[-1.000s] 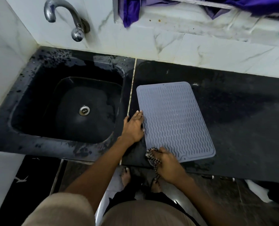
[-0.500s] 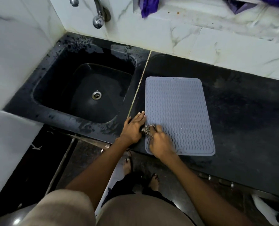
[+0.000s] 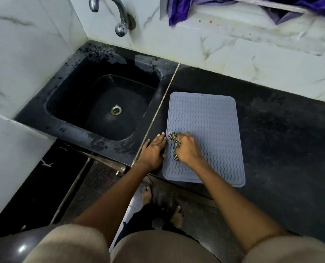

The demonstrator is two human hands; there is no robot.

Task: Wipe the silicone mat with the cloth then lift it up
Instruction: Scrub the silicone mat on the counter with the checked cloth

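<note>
A grey-blue silicone mat (image 3: 211,126) with a wavy ribbed pattern lies flat on the black counter (image 3: 283,141), just right of the sink. My right hand (image 3: 188,150) is closed on a small checked cloth (image 3: 174,141) and presses it onto the mat's left part, near the left edge. My left hand (image 3: 154,150) lies flat with fingers spread on the counter, its fingertips touching the mat's left edge. Most of the cloth is hidden under my right hand.
A black sink (image 3: 101,107) with a metal drain sits left of the mat, under a chrome tap (image 3: 118,18). White marble tiles back the counter. Purple fabric (image 3: 178,10) hangs from a ledge above. The mat's near edge reaches the counter's front edge.
My right hand has carried the cloth from the mat's near left corner farther up along its left side. My left hand keeps to the mat's left edge. The camera view has shifted.
</note>
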